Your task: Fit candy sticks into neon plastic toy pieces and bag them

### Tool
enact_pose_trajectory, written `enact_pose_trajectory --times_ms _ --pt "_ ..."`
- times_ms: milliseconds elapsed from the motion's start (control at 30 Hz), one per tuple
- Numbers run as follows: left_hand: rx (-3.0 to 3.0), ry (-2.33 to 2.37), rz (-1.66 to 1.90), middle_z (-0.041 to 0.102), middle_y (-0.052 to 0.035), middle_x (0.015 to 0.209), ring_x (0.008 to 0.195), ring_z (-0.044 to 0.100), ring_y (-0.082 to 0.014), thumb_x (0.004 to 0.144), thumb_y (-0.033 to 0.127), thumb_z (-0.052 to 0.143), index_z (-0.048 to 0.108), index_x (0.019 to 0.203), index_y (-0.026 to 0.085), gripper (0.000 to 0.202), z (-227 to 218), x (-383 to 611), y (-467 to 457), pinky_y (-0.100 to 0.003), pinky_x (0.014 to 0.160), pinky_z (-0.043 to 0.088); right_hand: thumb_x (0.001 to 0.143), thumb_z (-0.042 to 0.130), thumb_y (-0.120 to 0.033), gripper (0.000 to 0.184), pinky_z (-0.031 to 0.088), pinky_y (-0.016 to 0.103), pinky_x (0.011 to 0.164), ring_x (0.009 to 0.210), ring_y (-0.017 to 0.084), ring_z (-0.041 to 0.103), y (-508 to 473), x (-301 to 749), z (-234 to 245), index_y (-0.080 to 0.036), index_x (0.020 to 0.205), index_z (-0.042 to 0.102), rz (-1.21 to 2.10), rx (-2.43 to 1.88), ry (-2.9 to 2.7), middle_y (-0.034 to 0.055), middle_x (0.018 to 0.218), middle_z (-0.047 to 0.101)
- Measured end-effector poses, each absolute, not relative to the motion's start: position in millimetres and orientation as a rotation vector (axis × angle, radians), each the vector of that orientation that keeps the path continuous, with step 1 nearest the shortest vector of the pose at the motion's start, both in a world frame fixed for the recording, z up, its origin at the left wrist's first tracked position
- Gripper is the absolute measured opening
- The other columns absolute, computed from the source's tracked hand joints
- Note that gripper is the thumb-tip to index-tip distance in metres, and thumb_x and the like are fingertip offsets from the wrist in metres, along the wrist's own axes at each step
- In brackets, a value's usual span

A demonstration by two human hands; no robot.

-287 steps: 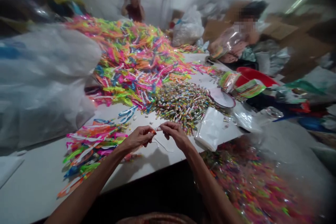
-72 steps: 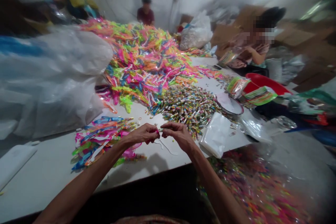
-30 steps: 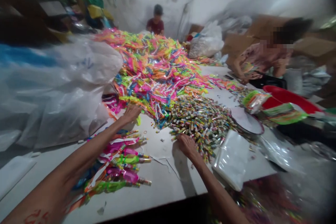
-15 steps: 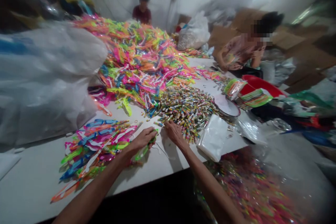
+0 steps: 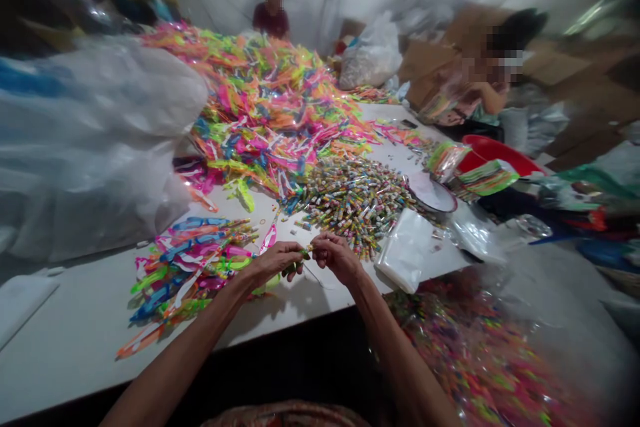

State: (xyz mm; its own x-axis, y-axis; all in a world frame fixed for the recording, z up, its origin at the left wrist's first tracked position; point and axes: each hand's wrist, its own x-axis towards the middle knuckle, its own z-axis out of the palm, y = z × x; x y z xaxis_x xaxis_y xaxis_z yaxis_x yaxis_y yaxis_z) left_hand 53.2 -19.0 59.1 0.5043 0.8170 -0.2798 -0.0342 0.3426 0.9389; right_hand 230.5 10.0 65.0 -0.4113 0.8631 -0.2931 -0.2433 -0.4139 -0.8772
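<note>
Green piece (image 5: pixel 305 254): left hand (image 5: pixel 279 261) pinching it, right hand (image 5: pixel 339 259) pinching yellowish bit (image 5: pixel 311 248) beside left fingertips; likely joining, next needing alignment.

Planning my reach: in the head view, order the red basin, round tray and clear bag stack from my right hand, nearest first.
1. Clear bag stack, right of your right hand.
2. Round tray, beyond the stack.
3. Red basin, farthest right.
</note>
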Motion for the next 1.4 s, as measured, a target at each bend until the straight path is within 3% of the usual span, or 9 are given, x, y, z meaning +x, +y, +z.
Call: enact_pose_trajectory --times_ms 100,500,600,767,967,1167,1300,1400 --pt "1.096 0.891 0.642 0.059 -0.0012 0.065 0.049 0.048 -0.0087 0.075 0.027 0.050 0.057 0.082 0.012 0.018 62 51 -23 -0.023 0.050 0.034 0.067 0.067 -0.026 0.013 0.034 0.017 0.038 0.038 0.006 0.044 10 231 66 -0.014 0.066 0.061 1.924 -1.034 -1.081 -0.0014 0.051 0.058" --pt "1.132 0.910 0.578 0.056 0.0005 0.059 0.048 0.047 -0.0092 0.069 0.022 0.049 0.058 0.079 0.012 0.017 66 44 -17 -0.022 0.047 0.036 0.066 0.071 -0.032 0.021 0.035 0.019 0.040 0.038 0.007 0.048 5 231 69 -0.014 0.068 0.062 1.905 -1.071 -1.099 -0.0015 0.051 0.059" --pt "1.087 0.889 0.592 0.054 0.0002 0.055 0.045 0.045 -0.0094 0.073 0.028 0.050 0.057 0.075 0.012 0.018 60 48 -22 -0.023 0.043 0.035 0.068 0.071 -0.033 0.022 0.036 0.020 0.042 0.039 0.008 0.049 2 233 69 -0.014 0.068 0.062 1.885 -1.126 -1.224 0.0000 0.052 0.060" --pt "1.185 0.872 0.572 0.050 0.0026 0.053 0.040 0.040 -0.0069 0.078 0.051 0.052 0.055 0.072 0.013 0.039 57 46 -32 -0.022 0.041 0.030 0.071 0.069 -0.038 0.025 0.035 0.021 0.042 0.039 0.009 0.051 -3 237 64 -0.013 0.069 0.064 1.942 -1.187 -1.341 0.0023 0.055 0.063" --pt "1.192 0.856 0.555 0.050 0.0023 0.059 0.047 0.044 -0.0075 0.078 0.052 0.054 0.057 0.077 0.013 0.039 56 38 -33 -0.021 0.045 0.034 0.072 0.068 -0.040 0.026 0.040 0.023 0.047 0.044 0.010 0.054 -8 233 63 -0.014 0.074 0.065 1.940 -1.135 -1.373 0.0027 0.059 0.065" --pt "1.267 0.946 0.442 0.043 0.0053 0.056 0.044 0.036 -0.0067 0.082 0.052 0.046 0.054 0.079 0.015 0.038 65 32 -30 -0.020 0.043 0.028 0.076 0.064 -0.040 0.026 0.045 0.024 0.052 0.049 0.012 0.057 -10 222 66 -0.014 0.076 0.065 1.902 -1.086 -1.465 0.0026 0.064 0.065" --pt "1.612 1.142 0.392 0.048 0.0022 0.060 0.053 0.044 -0.0110 0.086 0.048 0.039 0.055 0.074 0.016 0.037 70 12 -28 -0.023 0.052 0.034 0.076 0.061 -0.043 0.031 0.045 0.025 0.054 0.050 0.011 0.055 5 214 54 -0.014 0.087 0.066 1.928 -1.070 -1.515 0.0021 0.067 0.063" --pt "2.101 1.379 0.261 0.055 -0.0018 0.065 0.067 0.051 -0.0167 0.086 0.041 0.042 0.057 0.069 0.017 0.033 71 -15 -22 -0.031 0.072 0.039 0.077 0.060 -0.039 0.036 0.045 0.027 0.058 0.060 0.013 0.057 35 210 43 -0.015 0.104 0.063 1.509 -1.261 -1.828 0.0054 0.084 0.064"
